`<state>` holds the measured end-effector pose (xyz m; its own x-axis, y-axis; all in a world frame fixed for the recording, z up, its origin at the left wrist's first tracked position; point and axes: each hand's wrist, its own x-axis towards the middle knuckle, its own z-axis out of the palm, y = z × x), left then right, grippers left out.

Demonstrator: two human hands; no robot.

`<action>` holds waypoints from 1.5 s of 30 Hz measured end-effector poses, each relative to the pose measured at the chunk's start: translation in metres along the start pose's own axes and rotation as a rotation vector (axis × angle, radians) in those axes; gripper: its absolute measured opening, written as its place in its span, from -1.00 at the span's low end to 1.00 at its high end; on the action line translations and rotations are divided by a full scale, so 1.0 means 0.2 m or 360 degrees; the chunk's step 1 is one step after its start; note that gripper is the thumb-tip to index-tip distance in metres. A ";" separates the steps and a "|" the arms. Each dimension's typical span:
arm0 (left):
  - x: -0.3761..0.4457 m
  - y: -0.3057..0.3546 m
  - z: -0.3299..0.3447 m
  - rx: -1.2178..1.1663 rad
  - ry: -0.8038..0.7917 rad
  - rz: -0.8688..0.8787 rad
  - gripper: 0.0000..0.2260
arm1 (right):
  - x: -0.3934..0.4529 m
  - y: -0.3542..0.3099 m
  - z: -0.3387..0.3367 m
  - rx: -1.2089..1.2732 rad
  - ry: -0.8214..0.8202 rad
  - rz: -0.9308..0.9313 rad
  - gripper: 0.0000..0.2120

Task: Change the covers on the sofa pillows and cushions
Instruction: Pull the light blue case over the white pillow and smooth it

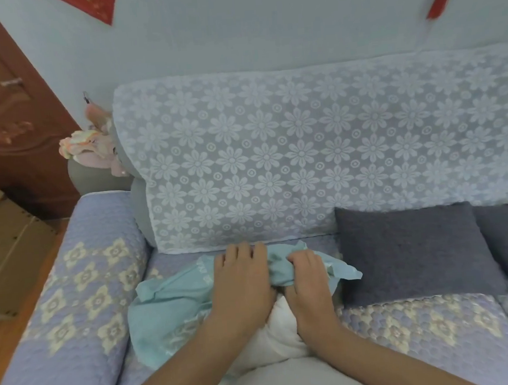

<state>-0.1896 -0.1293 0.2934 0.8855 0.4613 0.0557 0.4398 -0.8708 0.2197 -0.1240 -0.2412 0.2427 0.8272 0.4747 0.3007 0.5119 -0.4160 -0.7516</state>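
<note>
Both my hands work the teal cover (170,299) on the white pillow (283,335) on the sofa seat (424,324) — left hand (243,279) presses flat, fingers straight; right hand (306,271) clenches bunched fabric. Risk — the cover may snag on a pillow corner if pulled unevenly.

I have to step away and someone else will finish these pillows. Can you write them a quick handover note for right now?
Left hand: fingers straight, pressing on the teal cover.
Right hand: gripping a bunched fold of the teal cover.
White pillow insert: on the sofa seat, partly inside the teal cover, its near end showing between the wrists.
Two dark grey pillows lean on the backrest to the right.
Done: this cover is part-way over the insert; whether going on or coming off cannot be told.
Left: finish this one, then the others.
</note>
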 end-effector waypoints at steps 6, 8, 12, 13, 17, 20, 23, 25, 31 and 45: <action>0.00 0.03 0.16 -0.0303 0.0965 0.0363 -0.72 | 0.01 0.04 -0.06 -0.0225 -0.0210 -0.0093 -0.78; -0.06 0.05 0.16 -0.0352 0.0977 0.0427 -0.81 | 0.04 0.09 -0.07 -0.0345 -0.0123 -0.0074 -0.69; -0.11 0.03 0.20 -0.0225 0.0672 0.0441 -0.63 | 0.08 0.11 -0.11 -0.0193 0.0148 0.0121 -0.74; -0.11 0.01 0.22 -0.0193 0.0571 0.0401 -0.57 | 0.08 0.11 -0.11 -0.0141 0.0163 0.0102 -0.74; -0.08 0.01 0.21 -0.0121 0.0265 0.0226 -0.57 | 0.05 0.12 -0.08 -0.0030 0.0128 0.0019 -0.67; -0.08 0.05 0.14 -0.0497 0.0422 0.0047 -0.80 | 0.04 0.14 -0.08 -0.0060 0.0061 -0.0103 -0.57; -0.10 0.06 0.17 -0.0549 0.0621 0.0280 -0.84 | 0.01 0.15 -0.09 -0.0119 -0.0038 -0.0358 -0.68; -0.12 0.04 0.21 -0.0554 0.0625 0.0369 -0.82 | 0.00 0.15 -0.09 -0.0146 -0.0081 -0.0442 -0.66; -0.12 0.02 0.14 -0.0483 0.0275 0.0055 -0.84 | 0.02 0.13 -0.08 0.0208 -0.0164 0.0086 -0.57; 0.07 -0.14 -0.10 -0.2618 -0.0975 -0.1029 -0.86 | 0.37 0.11 -0.30 0.0942 -0.1614 0.0954 -0.85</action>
<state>-0.1927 -0.0946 0.3071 0.7501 0.1685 -0.6395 0.4500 0.5784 0.6803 -0.0382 -0.2616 0.2825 0.2164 0.8115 -0.5427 -0.2630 -0.4869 -0.8329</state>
